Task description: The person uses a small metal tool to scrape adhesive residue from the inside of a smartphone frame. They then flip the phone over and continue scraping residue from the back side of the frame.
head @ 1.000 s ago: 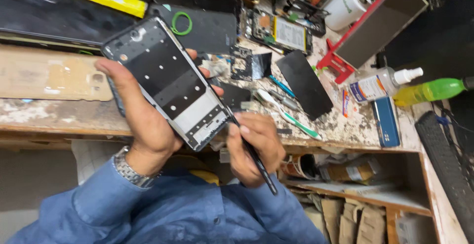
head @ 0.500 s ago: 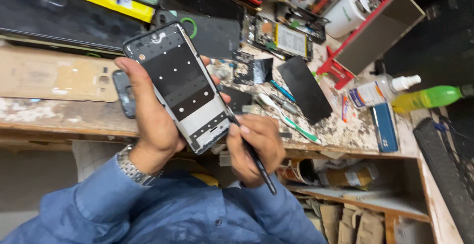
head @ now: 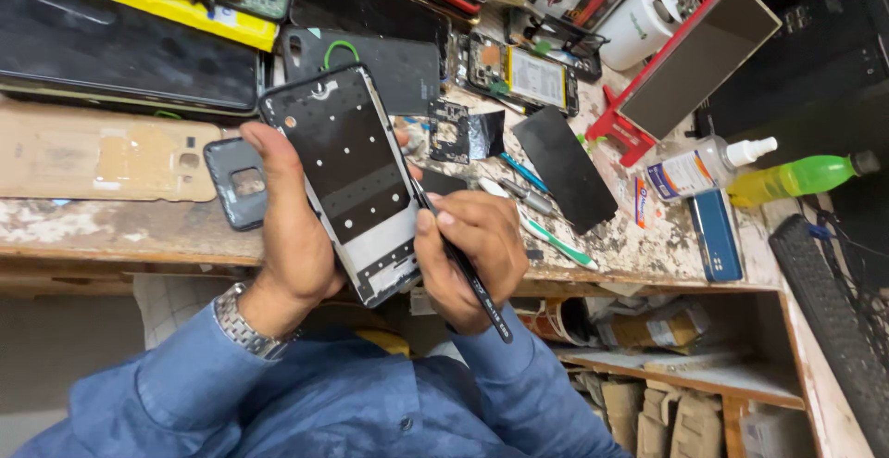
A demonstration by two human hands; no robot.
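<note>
Left hand [head: 294, 226] is wrapped around an opened phone frame [head: 356, 180], thumb along its left edge, holding it tilted above the bench edge [head: 120, 236]. Right hand [head: 472, 254] is closed in a pen grip on black tweezers [head: 463, 268] — tip meets the frame's right edge, about mid-height; exact contact is hidden by the fingers.

Risks, as I read it:
- Frame is held in the air, not braced on the bench. Any hard push with the tip could twist it in the grip or slip it out over the edge.
- A slipping tip would skate across the dark inner plate — scratches, or a hit on the small parts at the lower end.
- Bench is crowded: another opened phone [head: 523, 74], a black flat panel [head: 565, 166], a green-handled tool [head: 556, 240] and a clear bottle [head: 699, 166] sit just past the right hand. A jerk of the elbow knocks something.
</note>
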